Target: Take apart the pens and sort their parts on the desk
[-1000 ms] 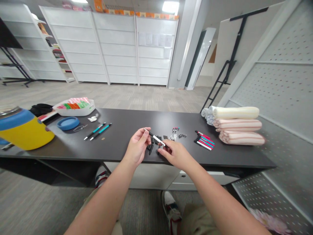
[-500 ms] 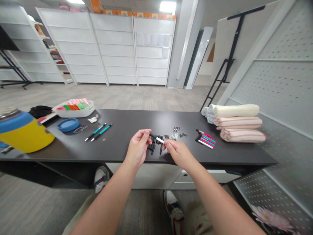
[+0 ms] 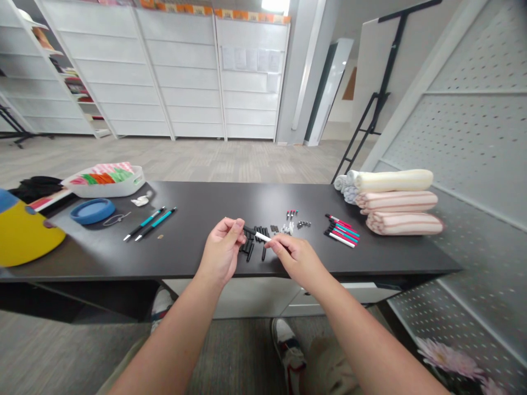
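A black-and-white pen (image 3: 261, 236) is held between my two hands above the dark table. My left hand (image 3: 222, 244) pinches its black end between thumb and fingers. Around the white end, my right hand (image 3: 294, 252) has its fingers closed. Just beneath lie several black pen parts (image 3: 250, 249). Behind my right hand are small clear and white pieces (image 3: 288, 228), little metal pieces (image 3: 304, 224) and short pieces with coloured tips (image 3: 292, 213). Several pink, teal and white pen barrels (image 3: 342, 231) lie farther right.
Two teal pens (image 3: 155, 224) lie at left, near a blue round lid (image 3: 92, 211) and a white basket (image 3: 140, 180) with colourful contents. A yellow and blue container (image 3: 28, 236) stands at the far left. Rolled towels (image 3: 401, 200) are stacked at right beside a perforated panel (image 3: 473, 137).
The view has shifted slightly, so the table things appear farther left. Both hands keep their hold on the pen, with my right hand's grip on the white end little changed.
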`<state>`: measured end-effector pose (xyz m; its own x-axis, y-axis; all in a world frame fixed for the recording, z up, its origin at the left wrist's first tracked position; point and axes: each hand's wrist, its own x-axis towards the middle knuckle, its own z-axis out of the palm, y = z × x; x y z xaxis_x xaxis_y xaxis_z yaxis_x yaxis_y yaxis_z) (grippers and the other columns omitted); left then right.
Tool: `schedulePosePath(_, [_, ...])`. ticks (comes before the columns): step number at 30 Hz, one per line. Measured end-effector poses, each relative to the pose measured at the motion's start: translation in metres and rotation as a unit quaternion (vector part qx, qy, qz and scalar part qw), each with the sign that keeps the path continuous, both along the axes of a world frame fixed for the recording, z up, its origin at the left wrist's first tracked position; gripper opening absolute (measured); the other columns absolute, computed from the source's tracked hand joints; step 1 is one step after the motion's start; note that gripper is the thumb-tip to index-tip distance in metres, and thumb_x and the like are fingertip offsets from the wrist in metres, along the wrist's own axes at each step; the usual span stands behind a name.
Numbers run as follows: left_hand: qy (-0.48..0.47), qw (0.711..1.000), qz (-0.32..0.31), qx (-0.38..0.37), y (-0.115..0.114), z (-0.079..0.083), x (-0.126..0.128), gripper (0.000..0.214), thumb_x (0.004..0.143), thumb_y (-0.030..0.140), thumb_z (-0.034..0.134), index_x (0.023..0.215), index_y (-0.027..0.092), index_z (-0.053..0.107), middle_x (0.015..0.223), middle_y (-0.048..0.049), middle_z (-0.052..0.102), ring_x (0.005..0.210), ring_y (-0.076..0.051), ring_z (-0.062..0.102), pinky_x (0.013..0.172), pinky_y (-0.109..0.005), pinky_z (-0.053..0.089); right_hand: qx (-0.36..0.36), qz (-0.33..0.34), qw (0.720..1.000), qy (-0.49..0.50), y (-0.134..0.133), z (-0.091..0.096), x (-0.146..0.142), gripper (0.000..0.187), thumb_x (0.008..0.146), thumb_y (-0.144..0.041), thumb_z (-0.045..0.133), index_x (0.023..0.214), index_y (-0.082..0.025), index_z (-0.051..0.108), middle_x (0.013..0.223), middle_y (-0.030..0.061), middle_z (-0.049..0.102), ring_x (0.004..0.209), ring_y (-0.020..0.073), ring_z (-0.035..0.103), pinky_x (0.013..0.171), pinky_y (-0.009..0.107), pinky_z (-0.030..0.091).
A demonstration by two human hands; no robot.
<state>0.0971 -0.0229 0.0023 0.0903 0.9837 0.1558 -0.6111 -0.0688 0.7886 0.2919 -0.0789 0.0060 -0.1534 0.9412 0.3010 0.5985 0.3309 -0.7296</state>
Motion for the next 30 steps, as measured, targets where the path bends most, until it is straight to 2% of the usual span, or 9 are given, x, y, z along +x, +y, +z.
schedulePosePath(5, [0.024, 1.000, -0.012, -0.009, -0.001, -0.001, 0.001, 0.027, 0.078, 0.036, 0.091, 0.085, 0.016, 0.074, 0.076, 0.0020, 0.061, 0.063, -0.006, 0.049, 0.063, -0.020, 0.042, -0.012, -0.030, 0.999, 0.026, 0.000, 0.001, -0.002, 0.024, 0.101, -0.045, 0.058, 0.100, -0.023, 0.068, 0.078, -0.0014, 0.067, 0.066, 0.0152, 0.055, 0.061, 0.026, 0.038])
schedulePosePath(12, [0.094, 0.995, -0.017, 0.026, -0.005, -0.001, 0.002, 0.026, 0.078, 0.038, 0.091, 0.085, 0.016, 0.077, 0.075, -0.0002, 0.065, 0.063, -0.007, 0.051, 0.064, -0.020, 0.042, 0.008, -0.003, 0.999, 0.036, 0.003, 0.001, -0.001, 0.033, 0.107, -0.043, 0.049, 0.100, -0.024, 0.074, 0.093, 0.0019, 0.076, 0.087, 0.0188, 0.068, 0.078, 0.029, 0.046])
schedulePosePath(21, [0.118, 0.992, 0.010, 0.048, -0.005, -0.004, 0.003, 0.021, 0.083, 0.037, 0.087, 0.089, 0.018, 0.079, 0.075, 0.0003, 0.065, 0.065, -0.008, 0.051, 0.064, -0.019, 0.042, 0.022, -0.025, 0.997, 0.071, 0.002, -0.003, -0.002, 0.020, 0.099, -0.042, 0.063, 0.099, -0.024, 0.070, 0.091, 0.0020, 0.073, 0.085, 0.0187, 0.066, 0.077, 0.029, 0.047])
schedulePosePath(25, [0.185, 0.977, -0.026, 0.102, -0.010, -0.001, 0.003, 0.028, 0.084, 0.033, 0.086, 0.109, 0.022, 0.081, 0.095, -0.0045, 0.071, 0.079, -0.014, 0.061, 0.073, -0.024, 0.049, 0.031, -0.015, 0.995, 0.096, 0.003, -0.003, -0.002, 0.023, 0.101, -0.044, 0.061, 0.100, -0.024, 0.072, 0.092, 0.0026, 0.073, 0.085, 0.0188, 0.066, 0.077, 0.030, 0.048])
schedulePosePath(27, [0.239, 0.959, -0.031, 0.152, -0.013, 0.000, 0.004, 0.024, 0.087, 0.033, 0.083, 0.109, 0.023, 0.082, 0.106, -0.0080, 0.072, 0.089, -0.018, 0.065, 0.078, -0.027, 0.051, 0.036, 0.001, 0.995, 0.091, 0.004, -0.002, -0.001, 0.024, 0.101, -0.045, 0.060, 0.101, -0.024, 0.073, 0.095, 0.0032, 0.074, 0.088, 0.0193, 0.066, 0.079, 0.031, 0.049])
schedulePosePath(30, [0.278, 0.938, 0.006, 0.206, -0.017, 0.001, 0.007, 0.017, 0.091, 0.034, 0.077, 0.102, 0.023, 0.083, 0.110, -0.0097, 0.072, 0.097, -0.022, 0.067, 0.083, -0.031, 0.052, 0.025, 0.013, 0.996, 0.083, 0.005, -0.001, -0.002, 0.027, 0.102, -0.047, 0.059, 0.105, -0.025, 0.074, 0.098, 0.0044, 0.075, 0.089, 0.0199, 0.067, 0.079, 0.031, 0.050])
